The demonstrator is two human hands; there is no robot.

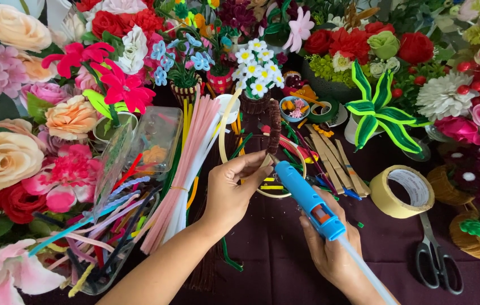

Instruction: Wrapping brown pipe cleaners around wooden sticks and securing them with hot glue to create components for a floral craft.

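Head view, centre of dark table (285, 254): left hand (231, 189) pinches brown pipe-cleaner stem (274, 127) upright w/ fingertips, right hand (330, 248) wrapped shut on blue glue gun (307, 200), nozzle just beside stem base—best keep stem steady, fingers off the tip.

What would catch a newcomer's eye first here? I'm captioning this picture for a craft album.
The blue glue gun in the right hand stands out at centre, its tip at the wooden hoop the left hand pinches. Artificial flowers crowd the left and back edges.
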